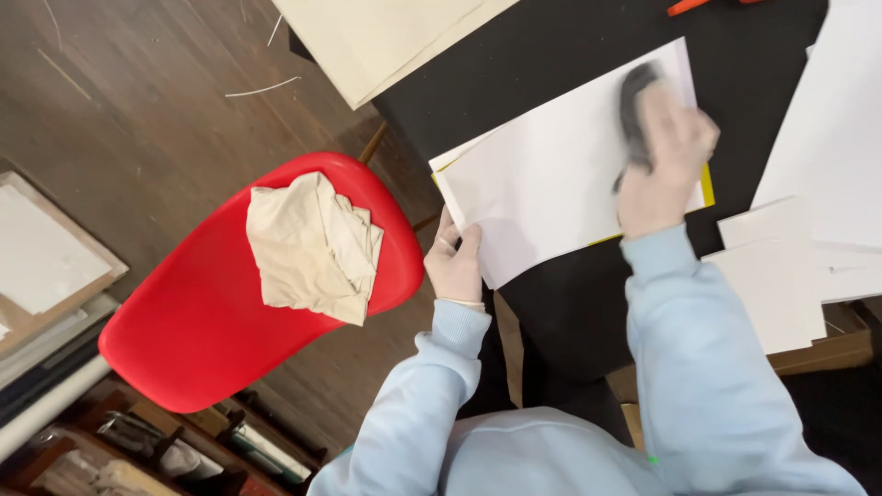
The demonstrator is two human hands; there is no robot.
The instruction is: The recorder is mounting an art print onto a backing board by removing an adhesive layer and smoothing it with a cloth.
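A white paper sheet point(551, 174) lies on a black table point(570, 55), over something with a yellow edge point(706, 184). My left hand point(455, 262) presses on the sheet's near-left corner, fingers flat on the paper. My right hand point(666, 165) is closed around a dark handled tool point(634, 110) on the sheet's right part; both are motion-blurred. Both arms wear light blue sleeves.
A red chair point(193, 321) with a crumpled beige cloth point(312, 243) stands to the left on a dark wooden floor. White sheets point(781, 276) lie on the right, a cream board point(386, 37) at the top. Shelves with clutter point(138, 441) sit lower left.
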